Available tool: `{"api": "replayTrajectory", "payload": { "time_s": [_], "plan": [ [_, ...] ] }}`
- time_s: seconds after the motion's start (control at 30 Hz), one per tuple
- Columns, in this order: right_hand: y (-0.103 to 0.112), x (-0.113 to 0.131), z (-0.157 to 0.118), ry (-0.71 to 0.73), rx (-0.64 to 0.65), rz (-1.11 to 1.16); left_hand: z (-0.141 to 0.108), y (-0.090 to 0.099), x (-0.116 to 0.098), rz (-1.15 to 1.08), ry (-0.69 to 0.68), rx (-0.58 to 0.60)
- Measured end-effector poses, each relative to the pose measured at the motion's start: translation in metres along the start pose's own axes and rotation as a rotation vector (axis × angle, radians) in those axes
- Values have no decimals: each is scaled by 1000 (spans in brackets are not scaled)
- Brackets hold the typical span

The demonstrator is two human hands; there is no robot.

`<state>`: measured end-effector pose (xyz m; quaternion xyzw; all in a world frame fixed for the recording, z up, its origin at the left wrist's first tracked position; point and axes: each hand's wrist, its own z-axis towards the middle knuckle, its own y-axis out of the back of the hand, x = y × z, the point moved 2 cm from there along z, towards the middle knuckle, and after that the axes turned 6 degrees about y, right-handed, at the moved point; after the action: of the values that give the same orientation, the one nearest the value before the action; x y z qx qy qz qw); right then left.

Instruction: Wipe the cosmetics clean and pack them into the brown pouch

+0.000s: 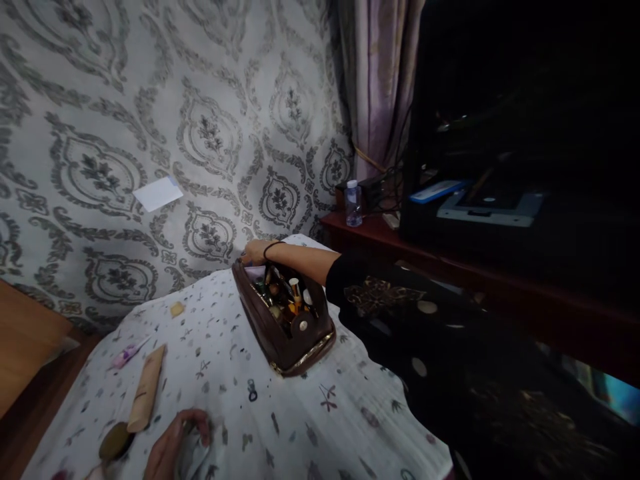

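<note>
Left hand (175,445) cut off by the bottom edge, its grip too blurred to tell, right fingers (248,256) partly hidden behind the brown cosmetic bag's (257,320) far rim, jumbled contents too dim to tell, pink-and-white tube's (128,353) lettering too small to read, box (30,340) cropped at left.

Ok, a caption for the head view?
Right hand at the far end of an open brown bag, left hand near a tan tube on patterned cloth.

We see grey damask wallpaper (210,133) at upper left, a brown bag (260,320) mid-frame, and white cloth (225,387) with small scattered motifs below.
</note>
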<state>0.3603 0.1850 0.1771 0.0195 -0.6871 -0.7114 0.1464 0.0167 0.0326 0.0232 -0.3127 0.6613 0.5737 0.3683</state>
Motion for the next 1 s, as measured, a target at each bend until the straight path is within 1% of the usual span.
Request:
{"api": "replayTrajectory", "payload": {
  "time_s": [0.13, 0.27, 0.4, 0.47, 0.57, 0.6, 0.63, 0.7, 0.77, 0.8, 0.9, 0.93, 1.0],
  "plan": [
    [5, 1, -6, -6, -2, -42, -3, -5, -3, -76, -20, -18],
    [19, 2, -18, 1, -87, -82, -4, -8, -5, -166, -42, 21],
    [31, 8, -37, 19, -162, -112, -3, -7, -7, -154, -39, 75],
    [31, 16, -50, 43, -175, -119, -4, -6, -10, -156, -32, 84],
    [25, 38, -73, 78, -199, -132, -9, -7, -17, -161, -57, 78],
    [22, 47, -81, 74, -236, -139, -11, -7, -19, -153, -86, 56],
    [19, 56, -89, 101, -286, -139, -12, -7, -20, -132, -120, 30],
    [9, 77, -106, 210, -367, -104, -15, -9, -19, -59, -169, -25],
    [-8, 99, -120, 361, -372, -20, -18, -10, -16, 41, -234, -42],
    [-19, 109, -126, 429, -363, 27, -20, -11, -15, 99, -281, -28],
    [-63, 133, -139, 580, -309, 191, -27, -14, -15, 302, -450, 71],
    [-80, 138, -141, 606, -303, 250, -30, -15, -15, 379, -503, 104],
    [-113, 146, -142, 604, -298, 370, -35, -17, -15, 534, -583, 142]
  ]
}}
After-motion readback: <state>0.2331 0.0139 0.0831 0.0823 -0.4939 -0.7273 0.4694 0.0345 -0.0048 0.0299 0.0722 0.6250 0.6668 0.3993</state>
